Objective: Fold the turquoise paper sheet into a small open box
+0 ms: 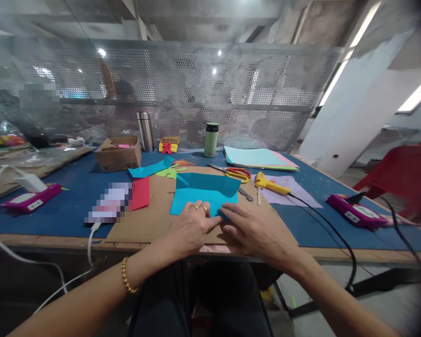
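Note:
A sheet of blue paper (pixel 203 194) with crease lines lies on a brown cardboard sheet (pixel 157 227), its far edge folded up. At its near edge my left hand (pixel 192 224), with rings on the fingers, is closed with fingertips pressed on the paper. Beside it my right hand (pixel 243 227) pinches the near right part of the same edge, fingers over and thumb lower. The two hands almost touch, and they hide the near edge. Just beyond the paper are red-and-yellow-handled scissors (pixel 236 173) and a grey blade-like tool (pixel 245 194).
To the right, a yellow glue gun (pixel 272 184) trails a black cable over lilac paper (pixel 289 194). Red paper (pixel 140 193) and a charging phone (pixel 110 203) lie left. Farther back stand a cardboard box (pixel 117 157), steel flask (pixel 146 133), green bottle (pixel 211 140) and paper stack (pixel 256 157).

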A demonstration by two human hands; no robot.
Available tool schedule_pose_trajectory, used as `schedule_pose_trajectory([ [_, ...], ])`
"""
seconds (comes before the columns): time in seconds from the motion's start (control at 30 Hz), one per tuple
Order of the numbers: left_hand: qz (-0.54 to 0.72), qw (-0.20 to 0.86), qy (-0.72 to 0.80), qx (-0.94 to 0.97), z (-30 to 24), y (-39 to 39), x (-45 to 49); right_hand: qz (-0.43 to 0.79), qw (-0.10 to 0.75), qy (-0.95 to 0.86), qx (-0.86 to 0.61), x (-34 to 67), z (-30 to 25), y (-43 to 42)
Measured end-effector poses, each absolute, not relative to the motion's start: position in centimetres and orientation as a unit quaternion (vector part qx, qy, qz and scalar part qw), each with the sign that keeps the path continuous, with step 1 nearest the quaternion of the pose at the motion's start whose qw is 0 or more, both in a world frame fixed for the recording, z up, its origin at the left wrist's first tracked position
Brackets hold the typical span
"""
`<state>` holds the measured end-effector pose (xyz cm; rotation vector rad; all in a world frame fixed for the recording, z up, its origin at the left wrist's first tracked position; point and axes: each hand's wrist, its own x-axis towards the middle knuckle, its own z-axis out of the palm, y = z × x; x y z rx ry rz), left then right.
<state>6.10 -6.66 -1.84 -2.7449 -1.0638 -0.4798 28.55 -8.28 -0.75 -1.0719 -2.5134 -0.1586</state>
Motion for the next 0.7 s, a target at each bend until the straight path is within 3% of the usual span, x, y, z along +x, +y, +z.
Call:
schedule_pose_trajectory([
  [0.27,-0.157,0.082,-0.388,-0.904,-1.8,-7.2,4.4,-0.011,0.173,-0.895,-0.411,27.5,-2.5,-8.6],
  [0.7,-0.135,0.151,-0.49,-0.848,-2.4,-8.5,-1.9,-0.013,0.21,-0.897,-0.388,27.9,-2.9,-8.3],
])
